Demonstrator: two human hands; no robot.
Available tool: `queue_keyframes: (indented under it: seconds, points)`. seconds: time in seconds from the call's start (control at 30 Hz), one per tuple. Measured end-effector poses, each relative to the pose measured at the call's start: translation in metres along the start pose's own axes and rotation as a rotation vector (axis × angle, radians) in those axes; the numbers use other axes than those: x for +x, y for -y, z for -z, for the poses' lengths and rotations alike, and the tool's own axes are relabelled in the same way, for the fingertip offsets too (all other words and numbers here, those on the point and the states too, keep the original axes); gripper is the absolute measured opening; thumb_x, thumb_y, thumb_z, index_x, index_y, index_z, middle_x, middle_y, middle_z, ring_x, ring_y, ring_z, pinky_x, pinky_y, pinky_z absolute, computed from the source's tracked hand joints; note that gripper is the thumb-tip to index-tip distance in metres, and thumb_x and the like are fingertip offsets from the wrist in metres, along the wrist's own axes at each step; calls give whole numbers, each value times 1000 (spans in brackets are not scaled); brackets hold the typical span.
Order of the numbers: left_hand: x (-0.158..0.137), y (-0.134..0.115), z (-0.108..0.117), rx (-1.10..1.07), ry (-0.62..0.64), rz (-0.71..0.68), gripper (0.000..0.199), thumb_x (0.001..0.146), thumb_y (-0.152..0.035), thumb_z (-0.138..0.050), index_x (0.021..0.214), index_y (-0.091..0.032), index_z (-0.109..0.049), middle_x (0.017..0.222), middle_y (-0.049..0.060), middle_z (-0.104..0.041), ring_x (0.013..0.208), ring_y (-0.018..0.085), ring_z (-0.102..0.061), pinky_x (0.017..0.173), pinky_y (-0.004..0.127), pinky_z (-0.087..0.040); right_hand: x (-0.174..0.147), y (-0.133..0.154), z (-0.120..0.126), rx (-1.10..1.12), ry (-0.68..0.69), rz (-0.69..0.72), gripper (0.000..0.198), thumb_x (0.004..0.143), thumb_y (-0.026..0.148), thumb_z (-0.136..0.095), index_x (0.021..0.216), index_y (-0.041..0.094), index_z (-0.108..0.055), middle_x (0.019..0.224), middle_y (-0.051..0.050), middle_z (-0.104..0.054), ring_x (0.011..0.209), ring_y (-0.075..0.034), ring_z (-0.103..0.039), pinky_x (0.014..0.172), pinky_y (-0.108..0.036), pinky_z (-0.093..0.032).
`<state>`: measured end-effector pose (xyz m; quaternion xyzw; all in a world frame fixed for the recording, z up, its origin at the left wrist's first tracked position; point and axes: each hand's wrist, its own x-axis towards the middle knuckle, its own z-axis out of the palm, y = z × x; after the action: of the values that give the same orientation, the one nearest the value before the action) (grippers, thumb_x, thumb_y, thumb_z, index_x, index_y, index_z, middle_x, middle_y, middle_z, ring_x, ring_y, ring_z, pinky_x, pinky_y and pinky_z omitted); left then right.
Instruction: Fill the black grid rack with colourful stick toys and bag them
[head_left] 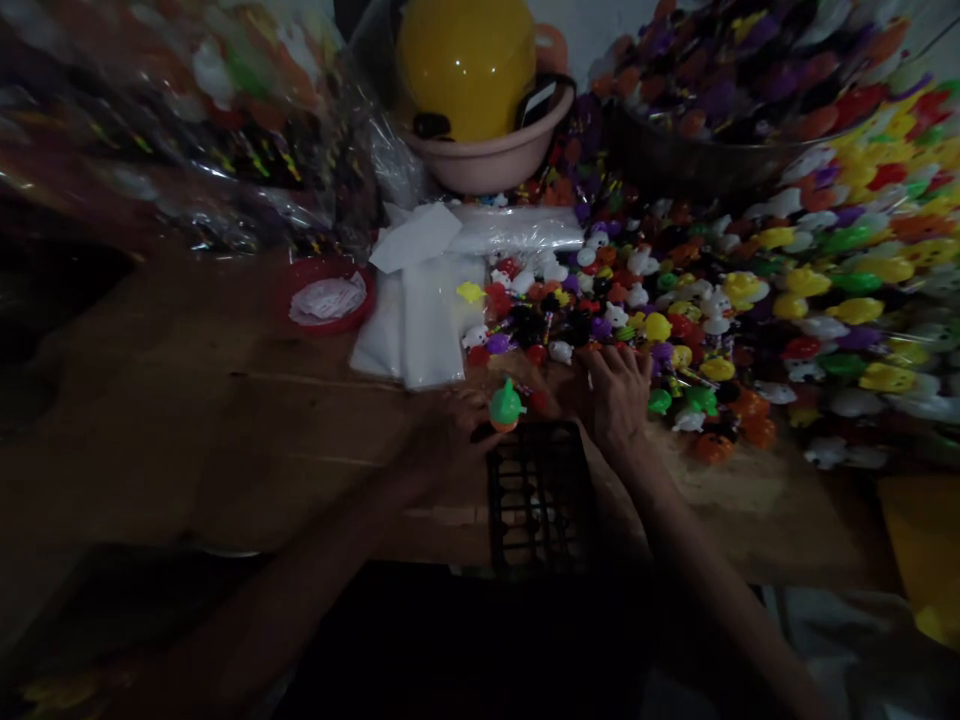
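At the left, the wooden table (172,420) runs toward a red dish (285,295) with papers (328,299) in it, and just beside that lie clear bags (433,330). Next comes the left hand (450,430), its fingers curled in and the thumb pressed up to a green toy (507,405), which they appear to pinch, at the far left corner of a black crate (536,495). Beyond the crate's far right corner, the right hand (619,390) reaches to the near edge of the toy pile (697,300), fingers forward and bent; their tips are too dark to tell how far they part or whether they grip anything. The step in hand looks like holding one toy while reaching among the others; drawing a piece from so crowded a pile would call for a narrow pinch.
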<state>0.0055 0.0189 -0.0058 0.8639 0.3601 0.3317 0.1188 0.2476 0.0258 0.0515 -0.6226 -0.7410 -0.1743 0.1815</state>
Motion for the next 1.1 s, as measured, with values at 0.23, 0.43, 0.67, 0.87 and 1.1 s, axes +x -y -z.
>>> queue_keyframes:
  seconds: [0.23,0.43,0.67,0.87,1.1]
  points:
    - [7,-6,6,17,55,50,5,90,-24,-73,93,-20,-72,90,3,-69,91,21,-65,85,37,-51,63,36,-34,135,284,328,37,96,22,-53,131,20,-63,124,-12,-66,109,-30,-47,92,-41,-33]
    - [1,-5,5,-21,-40,-26,7,89,-15,-70,94,-21,-70,93,3,-69,90,21,-65,83,36,-52,74,16,-38,-12,287,102,28,100,29,-50,117,18,-69,121,-15,-66,111,-32,-48,95,-44,-34]
    - [0,-1,1,-68,-78,-10,7,94,-21,-62,94,-23,-69,90,2,-70,84,20,-66,80,35,-54,49,-29,-6,-33,49,-56,39,105,35,-43,138,22,-59,136,-13,-60,120,-28,-51,103,-42,-36]
    - [-3,0,-4,-104,-68,18,12,96,-33,-60,95,-24,-68,82,0,-71,71,20,-67,72,35,-54,-11,-96,-5,-103,-194,-358,41,100,39,-48,136,23,-60,139,-17,-57,123,-33,-49,103,-54,-38]
    - [-3,3,-12,-10,-109,43,11,91,-33,-62,89,-24,-68,82,2,-72,76,23,-68,75,36,-54,24,-108,-9,157,-197,-150,37,102,31,-39,127,17,-62,125,-17,-62,112,-25,-59,95,-39,-49]
